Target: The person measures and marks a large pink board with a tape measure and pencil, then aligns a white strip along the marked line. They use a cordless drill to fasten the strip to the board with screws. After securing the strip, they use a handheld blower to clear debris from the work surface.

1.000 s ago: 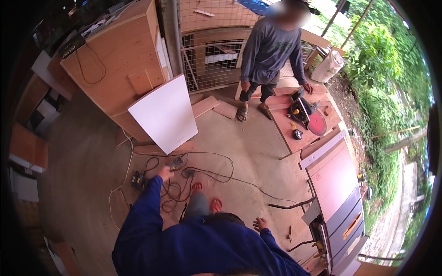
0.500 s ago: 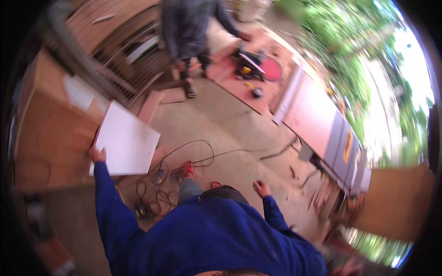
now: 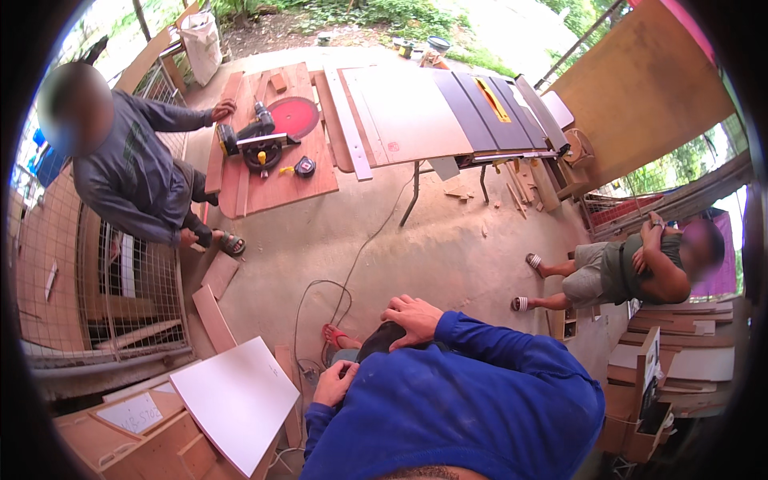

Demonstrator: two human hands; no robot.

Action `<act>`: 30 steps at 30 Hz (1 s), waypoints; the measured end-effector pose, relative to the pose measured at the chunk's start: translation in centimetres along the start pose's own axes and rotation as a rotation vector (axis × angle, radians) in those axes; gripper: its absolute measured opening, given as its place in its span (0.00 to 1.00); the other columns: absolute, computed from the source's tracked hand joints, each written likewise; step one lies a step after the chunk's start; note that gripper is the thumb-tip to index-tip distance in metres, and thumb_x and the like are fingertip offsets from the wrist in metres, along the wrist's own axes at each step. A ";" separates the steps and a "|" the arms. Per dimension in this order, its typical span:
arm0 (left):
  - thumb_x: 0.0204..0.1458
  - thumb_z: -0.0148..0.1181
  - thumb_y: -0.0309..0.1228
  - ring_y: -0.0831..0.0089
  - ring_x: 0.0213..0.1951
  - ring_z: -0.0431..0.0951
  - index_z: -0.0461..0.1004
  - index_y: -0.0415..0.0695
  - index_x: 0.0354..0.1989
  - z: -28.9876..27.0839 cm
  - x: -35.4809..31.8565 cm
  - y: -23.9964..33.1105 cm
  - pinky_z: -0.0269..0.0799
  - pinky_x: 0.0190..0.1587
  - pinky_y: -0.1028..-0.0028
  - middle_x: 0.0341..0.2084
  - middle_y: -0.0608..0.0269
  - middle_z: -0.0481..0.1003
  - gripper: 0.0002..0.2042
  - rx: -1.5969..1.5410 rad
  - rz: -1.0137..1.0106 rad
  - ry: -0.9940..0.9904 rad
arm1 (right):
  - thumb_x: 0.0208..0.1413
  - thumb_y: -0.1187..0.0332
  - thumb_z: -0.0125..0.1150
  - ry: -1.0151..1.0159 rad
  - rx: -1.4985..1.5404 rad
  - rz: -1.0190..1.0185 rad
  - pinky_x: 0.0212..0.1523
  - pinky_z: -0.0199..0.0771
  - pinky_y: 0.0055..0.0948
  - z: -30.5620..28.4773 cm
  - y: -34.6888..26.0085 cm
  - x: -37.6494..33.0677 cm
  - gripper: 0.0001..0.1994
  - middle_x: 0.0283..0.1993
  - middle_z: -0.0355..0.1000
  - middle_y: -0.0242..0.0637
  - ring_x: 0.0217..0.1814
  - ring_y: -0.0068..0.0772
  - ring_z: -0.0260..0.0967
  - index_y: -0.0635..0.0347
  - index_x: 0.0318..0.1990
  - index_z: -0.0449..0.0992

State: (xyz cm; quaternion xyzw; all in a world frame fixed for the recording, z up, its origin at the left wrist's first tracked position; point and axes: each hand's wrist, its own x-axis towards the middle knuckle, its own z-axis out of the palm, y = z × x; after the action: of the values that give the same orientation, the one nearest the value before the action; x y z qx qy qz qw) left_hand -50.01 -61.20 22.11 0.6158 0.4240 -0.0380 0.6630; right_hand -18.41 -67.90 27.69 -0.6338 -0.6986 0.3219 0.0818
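Observation:
My left hand (image 3: 334,382) is at the front of my blue shirt, its fingers curled in; whatever they might hold is hidden. My right hand (image 3: 412,318) rests with fingers spread on dark cloth (image 3: 379,342) at my waist. Closest to the left hand is a white panel (image 3: 236,400), tilted against a wooden cabinet (image 3: 152,450). Neither hand touches this panel.
A worktable (image 3: 320,188) ahead carries a circular saw (image 3: 260,152), a red disc (image 3: 294,118) and a tape measure (image 3: 304,166). Beside it stands a table saw (image 3: 496,112). A cable (image 3: 349,276) crosses the floor. People stand left and right; boards (image 3: 680,352) are stacked right.
My left hand has let go of the white panel and come in to my waist. My right hand has moved onto the dark cloth. The view has turned right, bringing in another person.

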 end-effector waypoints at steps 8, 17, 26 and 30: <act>0.60 0.61 0.40 0.65 0.43 0.82 0.78 0.40 0.46 1.7 6.0 4.0 0.75 0.50 0.67 0.40 0.54 0.82 0.15 0.161 0.037 -0.081 | 0.56 0.50 0.65 0.081 0.359 0.459 0.48 0.77 0.46 1.6 8.0 -5.4 0.20 0.43 0.79 0.47 0.46 0.52 0.77 0.57 0.45 0.81; 0.60 0.61 0.28 0.69 0.44 0.77 0.76 0.43 0.52 5.9 13.2 12.6 0.73 0.48 0.70 0.45 0.61 0.77 0.13 0.401 0.091 -0.511 | 0.60 0.63 0.66 0.503 0.627 0.486 0.45 0.76 0.34 -1.6 15.9 -12.0 0.14 0.40 0.78 0.42 0.42 0.36 0.77 0.64 0.47 0.79; 0.53 0.65 0.29 0.58 0.36 0.76 0.75 0.45 0.35 11.2 16.2 15.3 0.73 0.38 0.63 0.30 0.60 0.74 0.05 0.849 0.642 -0.563 | 0.60 0.61 0.65 0.662 0.838 0.767 0.46 0.78 0.32 2.7 19.7 -21.2 0.15 0.42 0.80 0.42 0.41 0.33 0.78 0.63 0.48 0.80; 0.50 0.66 0.29 0.63 0.33 0.74 0.73 0.45 0.31 12.3 19.4 18.0 0.69 0.37 0.64 0.27 0.61 0.72 0.07 1.117 0.979 -0.447 | 0.61 0.60 0.65 0.761 0.894 0.871 0.46 0.78 0.32 6.1 21.5 -25.3 0.15 0.43 0.81 0.41 0.41 0.31 0.78 0.62 0.48 0.80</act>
State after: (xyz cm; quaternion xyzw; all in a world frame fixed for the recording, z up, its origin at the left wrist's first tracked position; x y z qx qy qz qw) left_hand -20.96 -58.18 22.96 0.9537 -0.1224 -0.0719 0.2652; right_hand 0.91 -93.98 18.44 -0.8283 -0.1083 0.3370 0.4343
